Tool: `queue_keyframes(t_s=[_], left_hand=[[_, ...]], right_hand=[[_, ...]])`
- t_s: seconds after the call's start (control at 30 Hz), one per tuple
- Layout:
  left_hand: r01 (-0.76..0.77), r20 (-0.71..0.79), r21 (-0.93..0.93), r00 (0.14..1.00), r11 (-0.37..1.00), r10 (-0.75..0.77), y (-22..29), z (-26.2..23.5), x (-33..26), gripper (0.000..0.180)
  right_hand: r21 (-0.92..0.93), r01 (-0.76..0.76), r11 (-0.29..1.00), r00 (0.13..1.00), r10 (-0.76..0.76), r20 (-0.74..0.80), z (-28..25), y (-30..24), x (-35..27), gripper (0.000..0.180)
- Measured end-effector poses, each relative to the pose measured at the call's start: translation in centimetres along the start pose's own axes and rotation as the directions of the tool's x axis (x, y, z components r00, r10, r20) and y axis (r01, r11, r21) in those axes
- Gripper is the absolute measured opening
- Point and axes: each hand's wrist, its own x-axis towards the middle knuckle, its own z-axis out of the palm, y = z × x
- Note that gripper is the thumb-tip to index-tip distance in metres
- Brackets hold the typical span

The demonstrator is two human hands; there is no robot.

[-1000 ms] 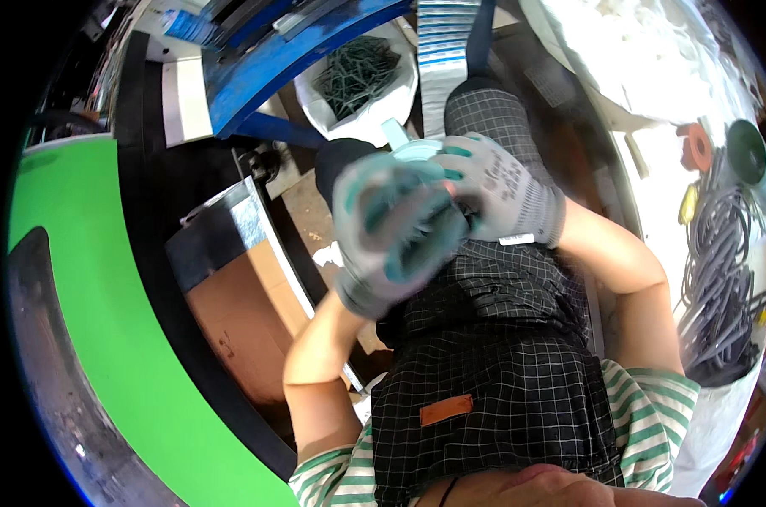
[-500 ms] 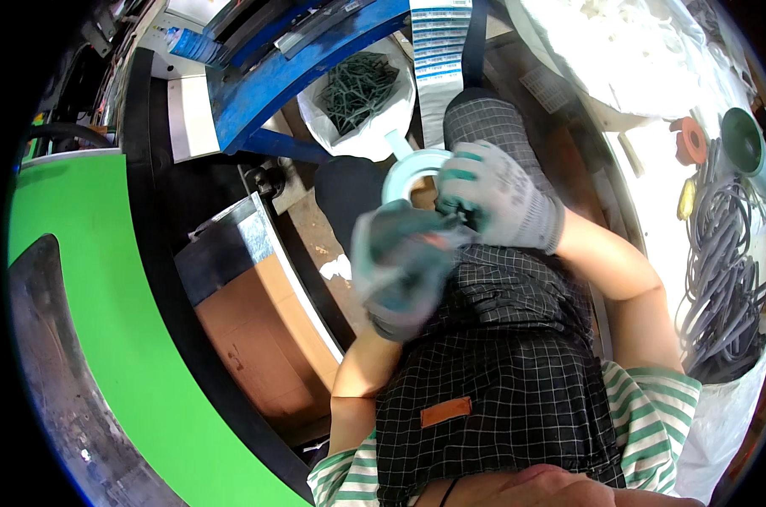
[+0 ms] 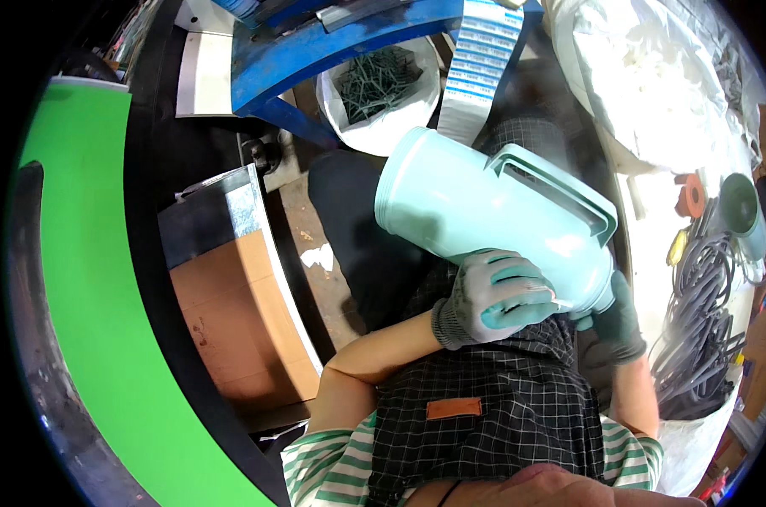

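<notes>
A mint-green plastic jug-like body [image 3: 476, 203] with a long side handle [image 3: 560, 186] lies aslant above my lap. Its wide ribbed end points to the upper left, its narrow end to the lower right. My right hand [image 3: 617, 325], in a grey glove with green palm, grips that narrow end; part of its fingers are hidden behind it. Against the near side of the body rests my left hand [image 3: 503, 296], gloved alike, its fingers curled closed. A small pale tip shows at its fingertips, too small to name.
A white-lined bucket [image 3: 429, 101] of dark green strips stands ahead, beside a blue metal frame [image 3: 315, 51] and a hanging label sheet [image 3: 480, 76]. At right are grey tubes [image 3: 704, 287], an orange roll [image 3: 689, 196] and a green cup-like part [image 3: 740, 207]. A cardboard box [image 3: 239, 313] and green surface [image 3: 104, 296] lie left.
The mint-green body has turned from nearly end-on to lying sideways. My right hand has moved down to its narrow end, and my left hand has shifted right along its side.
</notes>
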Motion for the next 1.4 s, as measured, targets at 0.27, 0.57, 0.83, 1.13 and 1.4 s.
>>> queue_keyframes(t_s=[0.27, 0.57, 0.83, 1.13, 1.4], left_hand=[[0.308, -0.410, -0.683, 0.588, 0.662, -0.697, -2.2, -10.1, 0.1, 0.011], [0.406, -0.356, -0.664, 0.567, 0.628, -0.742, -2.4, -11.5, -2.3, 0.009], [0.492, -0.305, -0.685, 0.476, 0.537, -0.825, -1.7, -12.5, -2.6, 0.011], [0.710, -0.336, -0.414, 0.462, 0.569, -0.821, -3.1, -12.8, -3.4, 0.016], [0.679, -0.635, 0.039, 0.583, 0.733, -0.507, -5.9, -12.8, -6.3, 0.054]], right_hand=[[-0.487, 0.442, 0.753, 0.875, -0.481, 0.050, 4.5, 2.6, 2.7, 0.120], [-0.608, 0.530, 0.591, 0.812, -0.559, 0.165, 2.7, 6.2, 4.4, 0.119], [-0.621, 0.576, 0.532, 0.775, -0.597, 0.208, 2.5, 7.2, 4.8, 0.117], [-0.690, 0.575, 0.439, 0.751, -0.618, 0.233, 2.4, 8.1, 4.6, 0.117], [-0.602, 0.575, 0.553, 0.780, -0.592, 0.202, 2.1, 7.6, 5.4, 0.120]])
